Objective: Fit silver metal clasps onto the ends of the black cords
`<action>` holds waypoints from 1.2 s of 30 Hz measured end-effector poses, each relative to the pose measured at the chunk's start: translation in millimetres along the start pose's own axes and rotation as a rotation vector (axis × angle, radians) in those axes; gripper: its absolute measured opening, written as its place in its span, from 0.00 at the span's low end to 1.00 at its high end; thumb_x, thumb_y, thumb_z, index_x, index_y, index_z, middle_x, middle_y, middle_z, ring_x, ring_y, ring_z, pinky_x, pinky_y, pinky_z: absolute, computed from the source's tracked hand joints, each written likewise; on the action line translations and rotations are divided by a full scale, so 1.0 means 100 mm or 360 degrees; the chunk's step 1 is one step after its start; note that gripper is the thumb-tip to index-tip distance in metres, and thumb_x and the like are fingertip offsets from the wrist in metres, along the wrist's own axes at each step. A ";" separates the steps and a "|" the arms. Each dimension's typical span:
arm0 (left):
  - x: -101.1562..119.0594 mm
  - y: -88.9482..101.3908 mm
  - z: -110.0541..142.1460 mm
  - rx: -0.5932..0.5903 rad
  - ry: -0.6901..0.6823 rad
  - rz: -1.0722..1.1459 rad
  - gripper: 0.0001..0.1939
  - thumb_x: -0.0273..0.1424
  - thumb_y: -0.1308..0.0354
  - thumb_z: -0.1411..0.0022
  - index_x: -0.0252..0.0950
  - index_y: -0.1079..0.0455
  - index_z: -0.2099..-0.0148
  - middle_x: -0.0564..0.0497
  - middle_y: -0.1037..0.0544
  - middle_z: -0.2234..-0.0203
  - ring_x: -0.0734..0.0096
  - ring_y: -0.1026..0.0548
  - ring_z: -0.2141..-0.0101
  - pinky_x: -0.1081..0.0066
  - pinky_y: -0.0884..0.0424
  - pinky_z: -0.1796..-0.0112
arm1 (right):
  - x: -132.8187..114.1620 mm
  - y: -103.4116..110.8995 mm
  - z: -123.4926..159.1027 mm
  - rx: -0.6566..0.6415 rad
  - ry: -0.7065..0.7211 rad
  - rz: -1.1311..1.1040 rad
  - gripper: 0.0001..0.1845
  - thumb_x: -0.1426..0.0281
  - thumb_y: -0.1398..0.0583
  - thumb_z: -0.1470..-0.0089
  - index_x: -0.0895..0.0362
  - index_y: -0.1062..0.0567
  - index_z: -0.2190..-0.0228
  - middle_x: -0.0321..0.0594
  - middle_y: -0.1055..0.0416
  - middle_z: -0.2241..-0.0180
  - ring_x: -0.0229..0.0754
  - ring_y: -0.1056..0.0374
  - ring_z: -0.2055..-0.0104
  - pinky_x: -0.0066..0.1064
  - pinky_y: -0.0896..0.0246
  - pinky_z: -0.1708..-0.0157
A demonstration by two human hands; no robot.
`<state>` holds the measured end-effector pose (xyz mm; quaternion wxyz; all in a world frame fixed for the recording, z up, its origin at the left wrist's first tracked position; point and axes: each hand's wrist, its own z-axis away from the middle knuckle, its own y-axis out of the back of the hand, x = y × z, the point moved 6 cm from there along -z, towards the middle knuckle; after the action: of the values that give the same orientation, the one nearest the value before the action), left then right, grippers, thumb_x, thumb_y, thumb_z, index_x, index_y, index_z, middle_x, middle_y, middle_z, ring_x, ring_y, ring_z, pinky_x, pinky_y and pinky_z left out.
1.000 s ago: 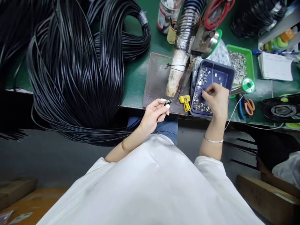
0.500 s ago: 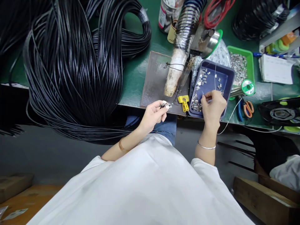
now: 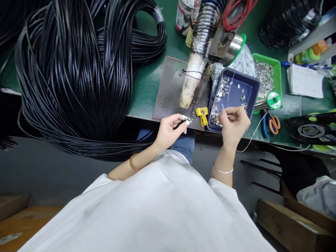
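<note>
My left hand (image 3: 170,131) is pinched around the end of a black cable (image 3: 181,123), with bare wire ends poking out past the fingertips above the front edge of a brown board (image 3: 164,91). Over the dark blue tray (image 3: 253,84), my right hand (image 3: 235,124) pinches a thin solder wire (image 3: 223,106), whose tip points up and left from the fingers. Small metal connector shells (image 3: 224,86) lie scattered in that tray. Between the hands, a yellow clip (image 3: 202,116) sits at the board's edge. A soldering iron (image 3: 203,84) hangs above the board beside a wrapped hose (image 3: 190,84).
Large bundles of black cable (image 3: 76,77) cover the left side of the green bench. To the right are a green tray (image 3: 278,70) of metal parts, a solder spool (image 3: 274,100), orange-handled pliers (image 3: 274,125), a paper pad (image 3: 307,82) and a small fan (image 3: 312,130).
My right hand has moved slightly left and down within the tray area, still pinching the wire. My left hand keeps the cable end nearly in place. The whole view has shifted slightly.
</note>
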<state>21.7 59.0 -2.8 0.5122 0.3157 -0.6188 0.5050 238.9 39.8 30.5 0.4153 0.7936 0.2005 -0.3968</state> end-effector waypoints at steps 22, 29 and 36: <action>0.10 0.00 0.01 -0.0073 -0.0403 -0.0838 0.06 0.29 0.40 0.39 0.31 0.25 0.65 0.50 0.22 0.73 0.76 0.28 0.72 0.75 0.35 0.68 | -0.44 -0.42 0.58 -0.0324 0.0262 -0.0377 0.04 0.74 0.37 0.46 0.54 0.22 0.68 0.38 0.25 0.60 0.37 0.26 0.57 0.30 0.25 0.59; 0.03 -0.04 0.03 -0.0167 -0.0158 -0.0417 0.13 0.33 0.45 0.33 0.33 0.34 0.70 0.54 0.29 0.79 0.79 0.31 0.76 0.77 0.35 0.69 | -0.27 -0.53 0.58 -0.0412 -0.0065 -0.0720 0.01 0.72 0.36 0.46 0.55 0.23 0.69 0.38 0.26 0.61 0.35 0.25 0.59 0.27 0.25 0.61; -0.05 -0.01 -0.01 -0.0076 0.0067 -0.0171 0.08 0.32 0.40 0.38 0.32 0.29 0.61 0.55 0.26 0.81 0.79 0.30 0.79 0.77 0.33 0.71 | -0.46 -0.29 0.59 0.0045 0.0458 -0.0328 0.08 0.75 0.41 0.41 0.52 0.24 0.62 0.38 0.23 0.60 0.40 0.25 0.56 0.37 0.25 0.57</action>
<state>24.0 59.3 -7.4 0.5588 0.3254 -0.6020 0.4684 164.9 9.1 33.0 0.3282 0.8233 0.3325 -0.3224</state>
